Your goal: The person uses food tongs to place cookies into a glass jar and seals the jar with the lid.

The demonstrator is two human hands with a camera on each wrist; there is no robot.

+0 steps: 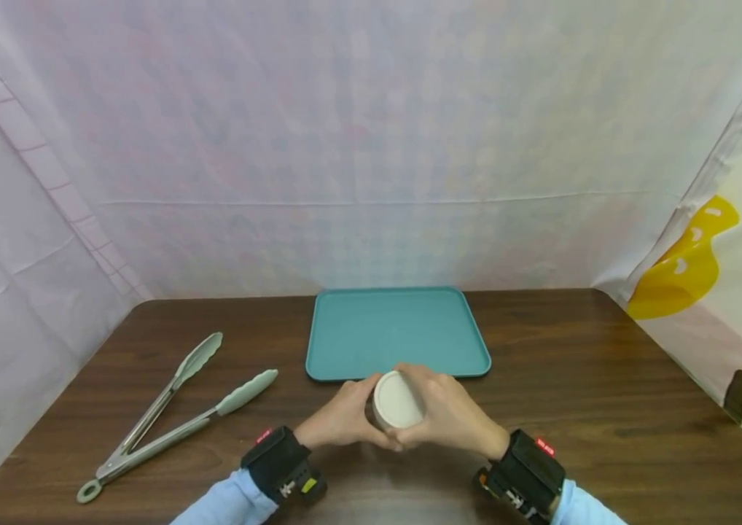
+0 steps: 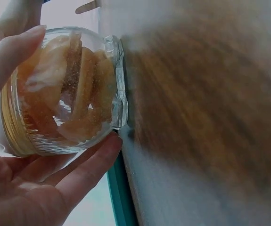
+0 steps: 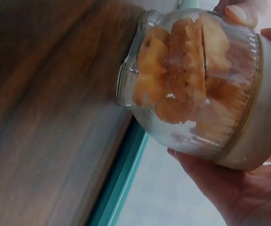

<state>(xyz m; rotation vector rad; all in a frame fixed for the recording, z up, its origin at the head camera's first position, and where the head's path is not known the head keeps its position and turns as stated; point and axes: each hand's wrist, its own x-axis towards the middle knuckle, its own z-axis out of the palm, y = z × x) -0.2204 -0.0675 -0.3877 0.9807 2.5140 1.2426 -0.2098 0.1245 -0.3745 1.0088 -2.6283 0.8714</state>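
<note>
Both hands hold a clear glass jar with a white lid [image 1: 399,399] in front of the tray. From the left, my left hand [image 1: 349,417] curls its thumb and fingers around the jar. On the other side, my right hand [image 1: 447,412] grips it near the lid, and the thumbs come together at the near side. Through the glass, the jar [image 2: 74,94] shows several orange-brown, wavy-edged pieces like biscuits or crackers. Its scalloped foot is right at the wooden tabletop in both wrist views. In the right wrist view the jar [image 3: 187,84] has a gold-coloured band below the lid.
A teal tray [image 1: 397,328] lies at the back middle of the dark wooden table [image 1: 581,379]. On the left rest metal tongs [image 1: 148,430] with pale green tips, spread apart. White cloth [image 1: 358,146] hangs behind the table, with a yellow shape [image 1: 686,270] at the right.
</note>
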